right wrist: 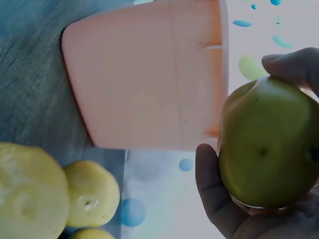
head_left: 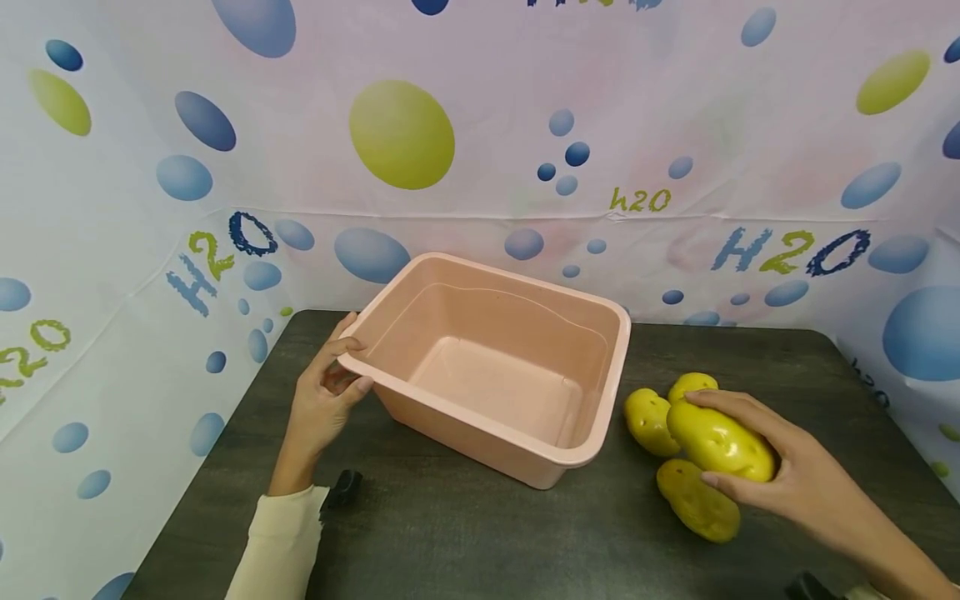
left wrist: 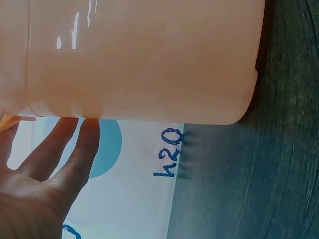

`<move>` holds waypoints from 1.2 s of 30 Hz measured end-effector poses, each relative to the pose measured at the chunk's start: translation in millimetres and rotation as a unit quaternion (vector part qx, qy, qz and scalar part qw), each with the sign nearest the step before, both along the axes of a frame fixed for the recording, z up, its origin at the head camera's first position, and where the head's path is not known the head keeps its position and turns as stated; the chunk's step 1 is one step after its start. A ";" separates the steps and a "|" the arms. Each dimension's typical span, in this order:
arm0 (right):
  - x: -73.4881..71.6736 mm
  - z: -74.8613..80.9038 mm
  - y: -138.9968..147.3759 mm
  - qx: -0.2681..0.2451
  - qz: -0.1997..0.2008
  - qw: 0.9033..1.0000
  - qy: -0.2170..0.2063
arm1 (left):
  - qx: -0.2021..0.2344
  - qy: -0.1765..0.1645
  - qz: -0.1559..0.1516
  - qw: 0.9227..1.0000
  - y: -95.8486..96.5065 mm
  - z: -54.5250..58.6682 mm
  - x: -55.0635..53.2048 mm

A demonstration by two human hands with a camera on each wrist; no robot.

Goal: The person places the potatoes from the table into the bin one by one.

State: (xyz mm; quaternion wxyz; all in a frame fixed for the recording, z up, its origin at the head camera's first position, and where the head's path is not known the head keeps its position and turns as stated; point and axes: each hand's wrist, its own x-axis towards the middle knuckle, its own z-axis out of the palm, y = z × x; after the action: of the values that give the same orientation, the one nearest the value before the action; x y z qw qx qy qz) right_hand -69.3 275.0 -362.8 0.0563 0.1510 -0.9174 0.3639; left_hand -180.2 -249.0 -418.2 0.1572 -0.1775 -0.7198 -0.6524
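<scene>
A pink plastic basin (head_left: 465, 437) stands on the dark table, with nothing inside it. At its left corner my left hand (head_left: 318, 408) grips the rim, thumb on the near side. The left wrist view shows fingers (left wrist: 84, 149) against the basin's outer wall (left wrist: 149, 64). To the right of the basin, my right hand (head_left: 802, 467) holds a yellow potato (head_left: 720, 442) between thumb and fingers, also large in the right wrist view. Around it lie three more potatoes: one (head_left: 648, 423) beside the basin, one (head_left: 693, 383) farther back, and a browner one (head_left: 699, 500) nearer me.
Behind the dark wood-grain table (head_left: 480, 542) hangs a white sheet (head_left: 480, 167) with blue and green dots and H2O lettering. It also covers the left and right sides. A black strap piece (head_left: 345, 487) sits at my left wrist.
</scene>
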 end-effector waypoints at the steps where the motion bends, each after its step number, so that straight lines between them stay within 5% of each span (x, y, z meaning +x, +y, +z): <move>1: -1.2 2.0 -0.8 -0.004 0.006 1.000 0.003 | 0.003 0.001 -0.003 1.000 -0.2 -0.2 -0.1; 16: -20.3 35.9 -18.3 -0.037 0.095 0.995 0.001 | -0.007 0.003 -0.002 1.000 1.4 2.5 -2.0; 36: -62.5 68.7 -53.4 -0.113 0.183 0.970 -0.115 | -0.020 0.012 0.007 1.000 0.4 0.9 0.0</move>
State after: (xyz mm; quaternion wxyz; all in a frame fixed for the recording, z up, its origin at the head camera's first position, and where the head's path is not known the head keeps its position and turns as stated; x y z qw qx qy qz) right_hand -131.8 221.7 -294.1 -0.1003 0.2662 -0.8274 0.4842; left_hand -180.2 -248.7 -417.3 0.1671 -0.1831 -0.7320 -0.6346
